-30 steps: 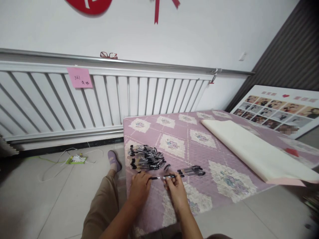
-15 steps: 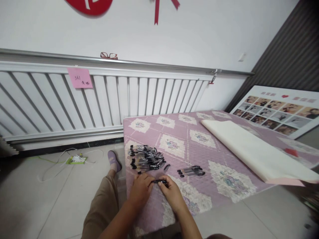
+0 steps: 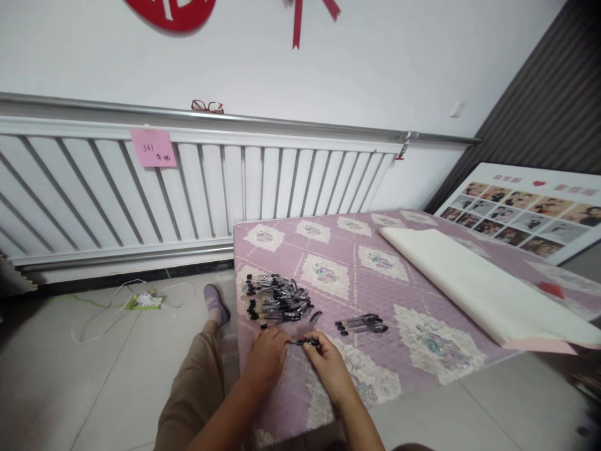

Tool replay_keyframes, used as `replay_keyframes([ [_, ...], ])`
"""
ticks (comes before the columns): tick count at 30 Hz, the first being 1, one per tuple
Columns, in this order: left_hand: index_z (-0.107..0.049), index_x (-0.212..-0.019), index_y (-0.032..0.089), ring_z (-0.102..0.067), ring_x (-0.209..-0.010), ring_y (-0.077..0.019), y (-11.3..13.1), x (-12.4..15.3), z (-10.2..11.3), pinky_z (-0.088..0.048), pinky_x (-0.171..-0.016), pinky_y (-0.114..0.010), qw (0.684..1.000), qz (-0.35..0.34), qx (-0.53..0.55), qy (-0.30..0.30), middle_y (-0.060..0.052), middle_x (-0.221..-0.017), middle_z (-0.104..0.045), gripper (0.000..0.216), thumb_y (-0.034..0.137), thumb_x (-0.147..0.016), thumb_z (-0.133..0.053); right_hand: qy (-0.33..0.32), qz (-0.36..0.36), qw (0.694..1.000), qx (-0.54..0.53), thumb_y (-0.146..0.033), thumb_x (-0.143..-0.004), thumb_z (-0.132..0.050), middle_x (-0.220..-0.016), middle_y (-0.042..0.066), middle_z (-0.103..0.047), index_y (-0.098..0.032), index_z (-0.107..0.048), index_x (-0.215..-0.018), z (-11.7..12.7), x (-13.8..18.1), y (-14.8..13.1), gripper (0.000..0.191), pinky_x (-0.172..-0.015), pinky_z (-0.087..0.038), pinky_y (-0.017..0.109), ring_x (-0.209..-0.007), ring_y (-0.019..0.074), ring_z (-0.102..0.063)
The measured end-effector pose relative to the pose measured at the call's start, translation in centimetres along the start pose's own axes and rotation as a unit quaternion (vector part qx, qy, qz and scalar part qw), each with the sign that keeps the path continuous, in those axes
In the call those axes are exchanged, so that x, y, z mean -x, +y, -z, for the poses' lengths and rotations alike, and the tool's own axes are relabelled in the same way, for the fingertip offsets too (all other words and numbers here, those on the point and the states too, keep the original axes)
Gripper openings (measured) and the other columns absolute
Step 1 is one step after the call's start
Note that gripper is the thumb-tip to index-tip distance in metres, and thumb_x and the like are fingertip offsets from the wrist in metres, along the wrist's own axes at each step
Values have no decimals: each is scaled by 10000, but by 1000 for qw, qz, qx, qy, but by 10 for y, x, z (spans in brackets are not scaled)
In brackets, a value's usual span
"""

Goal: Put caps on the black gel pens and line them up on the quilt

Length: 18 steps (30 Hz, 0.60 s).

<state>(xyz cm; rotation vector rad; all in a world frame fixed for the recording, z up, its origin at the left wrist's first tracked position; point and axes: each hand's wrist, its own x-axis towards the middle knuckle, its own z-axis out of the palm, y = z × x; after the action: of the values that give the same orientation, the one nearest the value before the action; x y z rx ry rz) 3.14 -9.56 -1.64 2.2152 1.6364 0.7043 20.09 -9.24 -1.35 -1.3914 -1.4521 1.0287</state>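
One slim black plastic pen [image 3: 300,342] spans the hands: left hand [image 3: 267,357] pinches its left end, right hand [image 3: 328,364] its right. Beyond left fingers: one pile of black-and-clear pens [image 3: 278,303], overlapping, uncountable. Beyond right fingertips: one short black cap-like piece [image 3: 316,317]. Rightward: three black-and-clear pens [image 3: 360,324], apparently.

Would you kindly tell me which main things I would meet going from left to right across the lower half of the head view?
Green-and-white item with cables, purple shoe, large pile of pens, small group of pens, folded cream sheet.
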Motion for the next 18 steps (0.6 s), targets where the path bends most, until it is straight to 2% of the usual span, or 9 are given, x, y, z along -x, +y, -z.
replay_keyframes([
  [6,-631,-931,238,-540,-967,-189,-5,-1,-4,-358,-908,-370,1000,-4,20,-11,-17,-962,-617,192,186,-890,-450,-34,-14,999,7,-374,-726,-577,-819,13,-674,-210,-646,-871,4,-2,-1,229,-741,-466,301,-778,193,-608],
  [18,-632,-910,219,-541,-941,-195,-4,0,-3,-394,-864,-353,999,-33,24,8,-25,-941,-622,186,176,-877,-455,-54,-12,998,9,-335,-714,-579,-775,7,-674,-209,-666,-796,6,-2,-10,173,-743,-467,304,-767,196,-607],
])
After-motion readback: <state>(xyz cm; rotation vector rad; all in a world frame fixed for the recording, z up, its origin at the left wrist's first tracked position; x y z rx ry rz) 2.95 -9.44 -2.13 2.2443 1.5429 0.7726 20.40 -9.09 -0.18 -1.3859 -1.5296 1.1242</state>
